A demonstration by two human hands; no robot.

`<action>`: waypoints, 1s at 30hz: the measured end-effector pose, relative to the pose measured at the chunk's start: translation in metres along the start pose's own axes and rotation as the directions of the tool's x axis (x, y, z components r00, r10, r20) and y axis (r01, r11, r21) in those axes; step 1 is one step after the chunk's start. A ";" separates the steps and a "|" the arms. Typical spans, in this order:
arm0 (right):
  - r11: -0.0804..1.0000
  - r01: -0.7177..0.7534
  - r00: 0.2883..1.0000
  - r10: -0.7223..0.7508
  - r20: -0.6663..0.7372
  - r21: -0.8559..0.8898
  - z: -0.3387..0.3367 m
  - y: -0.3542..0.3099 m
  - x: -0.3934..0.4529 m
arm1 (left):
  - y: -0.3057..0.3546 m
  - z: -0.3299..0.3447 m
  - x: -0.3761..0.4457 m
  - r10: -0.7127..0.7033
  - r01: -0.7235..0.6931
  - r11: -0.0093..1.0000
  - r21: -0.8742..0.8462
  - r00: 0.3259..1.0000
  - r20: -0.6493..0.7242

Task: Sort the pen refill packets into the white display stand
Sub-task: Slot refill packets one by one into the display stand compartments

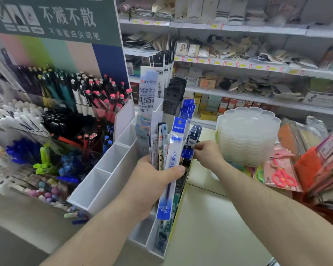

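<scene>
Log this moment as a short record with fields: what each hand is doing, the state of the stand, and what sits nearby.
left hand: left hand grips a fanned bunch of long clear pen refill packets
right hand: right hand pinches a small blue packet header
stand: white compartmented display stand; near-left slots bare, rear slots hold upright packets
nearby: stack of clear scalloped plastic trays to the right; red scissors in a packet

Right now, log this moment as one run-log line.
left hand: holds refill packets | right hand: pinches blue packet top | white display stand: near compartments empty
</scene>
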State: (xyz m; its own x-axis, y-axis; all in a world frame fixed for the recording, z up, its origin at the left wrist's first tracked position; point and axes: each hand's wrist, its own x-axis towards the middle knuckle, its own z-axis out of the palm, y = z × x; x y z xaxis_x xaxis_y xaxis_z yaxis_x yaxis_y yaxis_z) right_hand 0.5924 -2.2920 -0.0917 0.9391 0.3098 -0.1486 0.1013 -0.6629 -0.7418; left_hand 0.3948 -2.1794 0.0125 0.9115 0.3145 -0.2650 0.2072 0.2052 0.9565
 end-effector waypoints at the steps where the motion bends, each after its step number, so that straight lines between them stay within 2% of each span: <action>1: 1.000 0.000 1.000 0.000 0.003 0.000 0.002 0.001 0.000 | -0.001 -0.001 0.001 0.001 -0.001 1.000 0.003 1.000 -0.009; 5: 0.996 0.041 0.999 -0.043 -0.018 -0.081 0.003 0.009 0.000 | -0.002 -0.004 0.002 0.005 -0.005 1.000 -0.004 1.000 -0.022; 10: 0.973 0.109 0.993 -0.098 0.064 -0.205 0.012 0.014 -0.006 | 0.000 -0.001 0.004 0.034 -0.034 0.999 0.004 0.999 -0.018; 14: 0.931 0.091 0.994 -0.065 0.084 -0.353 0.016 0.010 -0.006 | -0.002 -0.001 0.006 0.042 -0.042 0.999 -0.004 0.999 -0.020; 20: 0.944 0.052 0.992 -0.011 0.127 -0.326 0.015 0.006 -0.008 | -0.004 -0.002 0.007 0.034 -0.034 0.999 -0.003 0.999 -0.008; 24: 0.978 0.014 0.990 0.016 0.139 -0.209 0.005 0.008 -0.011 | -0.006 0.000 0.010 0.017 -0.017 1.000 -0.003 0.999 0.035; 26: 0.996 -0.048 0.999 0.048 -0.014 -0.080 -0.005 0.003 -0.015 | -0.007 0.001 0.013 0.013 -0.012 1.000 -0.010 0.997 0.070; 28: 0.960 -0.073 0.979 0.121 -0.165 0.270 -0.019 -0.011 -0.033 | -0.007 0.003 0.016 0.009 -0.007 1.000 -0.010 0.993 0.114; 30: 0.816 -0.063 0.979 0.162 -0.124 0.575 -0.035 -0.032 -0.061 | -0.006 0.005 0.021 -0.015 0.019 1.000 -0.022 0.988 0.156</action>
State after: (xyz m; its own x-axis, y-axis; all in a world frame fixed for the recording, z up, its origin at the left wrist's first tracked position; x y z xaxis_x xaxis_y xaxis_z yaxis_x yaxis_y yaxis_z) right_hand 0.5432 -2.3135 -0.0360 0.9764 0.1112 -0.1850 -0.1650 -0.1680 -0.9719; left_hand 0.4149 -2.1788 0.0013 0.9527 0.1625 -0.2570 0.2163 0.2318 0.9484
